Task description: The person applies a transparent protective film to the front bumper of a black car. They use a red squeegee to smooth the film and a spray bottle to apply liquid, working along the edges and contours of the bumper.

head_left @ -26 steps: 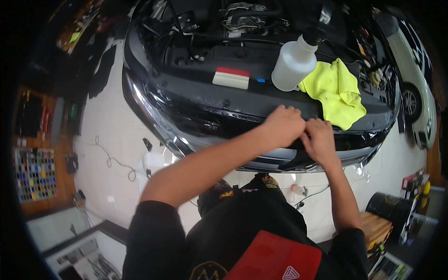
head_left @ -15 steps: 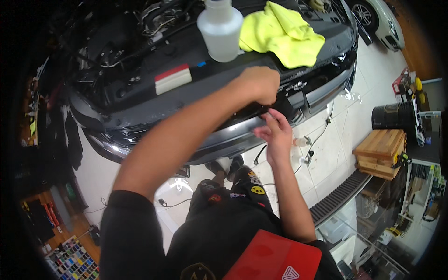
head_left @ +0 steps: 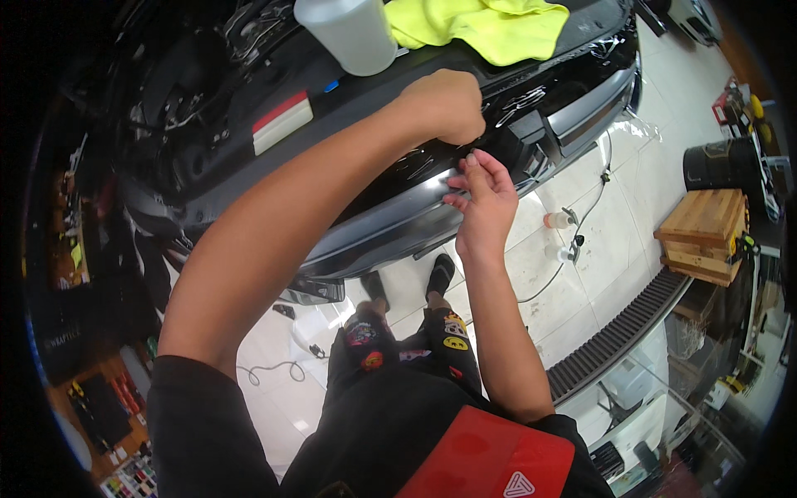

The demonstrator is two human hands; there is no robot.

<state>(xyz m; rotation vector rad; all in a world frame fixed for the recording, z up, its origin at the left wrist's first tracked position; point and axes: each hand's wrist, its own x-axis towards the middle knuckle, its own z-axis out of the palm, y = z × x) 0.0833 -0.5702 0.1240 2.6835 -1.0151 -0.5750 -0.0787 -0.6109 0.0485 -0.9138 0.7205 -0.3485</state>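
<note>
My left hand point(head_left: 446, 106) is closed in a fist over the upper front edge of a dark car's bumper point(head_left: 390, 217). Whatever its fingers grip is hidden beneath them. Just below it, my right hand point(head_left: 486, 195) pinches thumb to forefinger, its other fingers loosely curled; anything in the pinch is too small to make out. Glossy, wet-looking black surface point(head_left: 519, 104) spreads around both hands. On the panel behind lie a red-and-white squeegee block point(head_left: 282, 122) and a bright yellow cloth point(head_left: 486, 29). A translucent white bottle point(head_left: 349, 35) stands beside the cloth.
The open engine bay point(head_left: 191, 83) lies beyond the panel. Two small bottles point(head_left: 558, 220) and a cable point(head_left: 594, 199) are on the tiled floor at right. Farther right stand a wooden box point(head_left: 701, 228), a black bucket point(head_left: 721, 166) and a ribbed dark strip point(head_left: 618, 340).
The view has shifted, so the car sits higher and farther left in it. My feet are wider apart. Both hands stay close together at the bumper edge.
</note>
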